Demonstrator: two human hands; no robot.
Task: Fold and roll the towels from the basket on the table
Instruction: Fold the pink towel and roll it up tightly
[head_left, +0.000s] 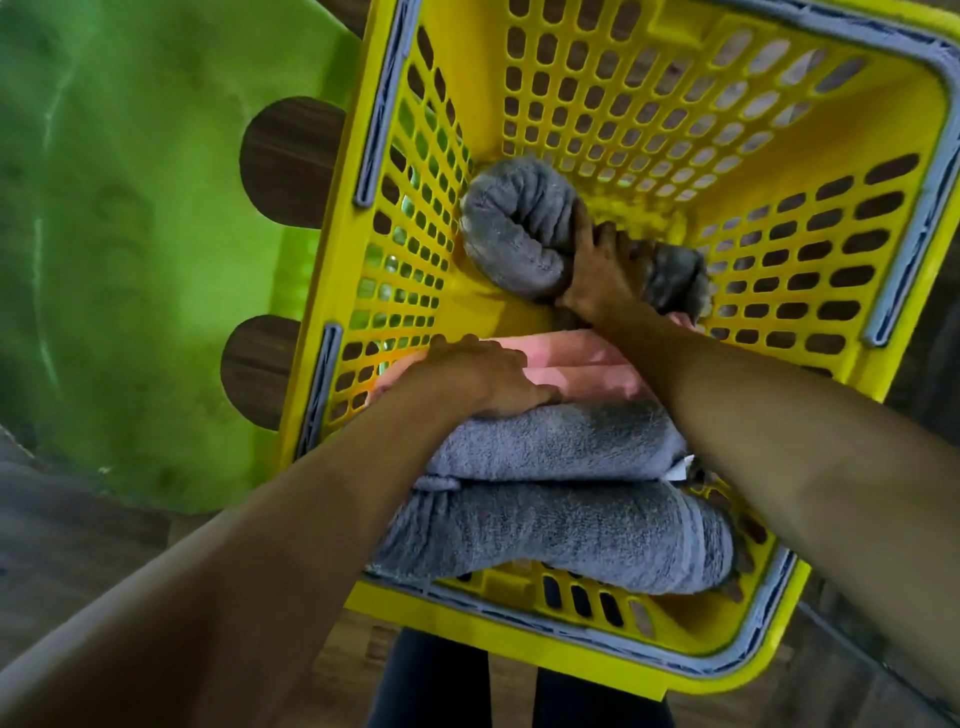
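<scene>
Reaches both arms into the yellow basket (898, 104). Grips the rolled grey towel (514, 228) at the far end with the right hand (597, 280), fingers curled round its near side. Rests the left hand (478, 374) on the pink towel (582, 364) mid-basket, thumb against the upper of 2 folded grey towels (561, 447) stacked nearest. Hides that hand's fingers past the knuckles: possibly clasping the pink towel, cannot tell. Has the basket beside a green surface (130, 260) at left.
</scene>
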